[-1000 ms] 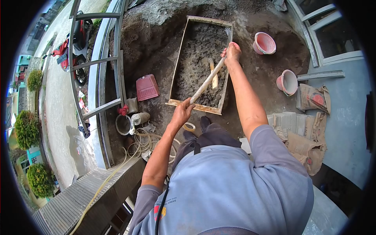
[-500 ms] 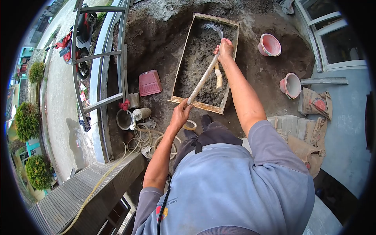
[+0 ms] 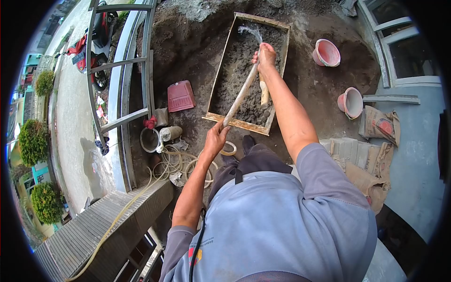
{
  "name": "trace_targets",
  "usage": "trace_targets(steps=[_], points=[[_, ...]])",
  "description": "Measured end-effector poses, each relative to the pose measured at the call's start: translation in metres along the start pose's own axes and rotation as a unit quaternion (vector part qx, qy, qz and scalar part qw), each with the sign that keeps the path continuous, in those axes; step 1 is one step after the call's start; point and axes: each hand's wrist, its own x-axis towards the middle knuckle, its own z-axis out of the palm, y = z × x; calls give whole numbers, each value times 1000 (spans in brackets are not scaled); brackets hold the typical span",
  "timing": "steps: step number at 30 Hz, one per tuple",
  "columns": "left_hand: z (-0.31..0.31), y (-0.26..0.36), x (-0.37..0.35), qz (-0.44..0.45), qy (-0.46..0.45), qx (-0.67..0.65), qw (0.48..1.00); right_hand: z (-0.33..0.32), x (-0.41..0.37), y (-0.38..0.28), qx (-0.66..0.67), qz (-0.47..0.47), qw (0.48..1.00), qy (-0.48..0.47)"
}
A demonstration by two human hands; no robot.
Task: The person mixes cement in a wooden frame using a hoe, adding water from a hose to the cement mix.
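Over the far end of the mixing frame (image 3: 249,128), the right hand (image 3: 264,56) and left hand (image 3: 216,137) both clench the long handle (image 3: 239,96) (its head hard to make out). A hard pull could slop wet mix (image 3: 232,70) over the near edge.

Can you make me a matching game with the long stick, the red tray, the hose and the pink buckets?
Things:
1 wooden handle
2 red tray
3 hose
4 pink buckets

Places:
A coiled on the ground
B right of the wooden frame
C gripped by the left hand and right hand
D left of the wooden frame

Pairs: 1-C, 2-D, 3-A, 4-B.
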Motion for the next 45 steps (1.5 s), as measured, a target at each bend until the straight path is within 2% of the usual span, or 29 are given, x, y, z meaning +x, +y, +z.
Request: trace_targets(steps=[4, 7, 9, 13, 15, 18, 19, 23, 27, 29, 30, 33, 34, 35, 37, 38, 41, 44, 45], points=[[4, 5, 14, 12, -5, 10, 1000, -8, 8, -15, 11, -17, 999, 25], [7, 15, 21, -22, -37, 32, 999, -31, 18, -26, 41, -21, 998, 51], [13, 15, 24, -4, -33, 22, 999, -44, 18, -33, 34, -27, 997, 62], [14, 14, 14, 2, -47, 33, 998, -49, 16, -28, -4, 9, 997, 73], [4, 12, 2, -25, -66, 48, 996, -41, 11, -11, 1, 38, 998, 57], [-19, -7, -31, -30, -25, 28, 999, -32, 4, 34, 5, 86, 996, 34], [-29, -13, -43, -41, -12, 21, 999, -25, -6, 69, -13, 108, 992, 60], [-58, -34, -78, -84, -10, 58, 995, -26, -38, 131, 3, 167, 983, 77], [-68, -70, -106, -110, -16, 66, 992, -59, -65, 178, 0, 224, 966, 126], [-67, -81, -117, -111, -20, 67, 991, -83, -77, 189, -4, 242, 959, 146], [-67, -77, -117, -144, -56, 110, 982, -101, -74, 196, 1, 246, 955, 165], [-48, -67, -114, -101, -90, 106, 985, -161, -65, 196, 16, 245, 950, 193], [-40, -68, -114, -93, -94, 69, 989, -169, -74, 186, 1, 221, 959, 175], [-35, -68, -114, -103, -103, 67, 987, -170, -83, 179, 25, 199, 959, 200], [-28, -66, -115, -122, -121, 64, 983, -190, -77, 172, 18, 226, 946, 234], [-23, -73, -117, -84, -111, 73, 988, -199, -75, 174, 34, 220, 944, 242], [-22, -63, -120, -82, -125, 83, 985, -216, -79, 177, 32, 228, 936, 266], [-23, -91, -134, -38, -82, 75, 993, -210, -84, 198, 12, 264, 925, 274], [-29, -86, -138, -58, -86, 76, 992, -204, -84, 208, 6, 278, 921, 273]])
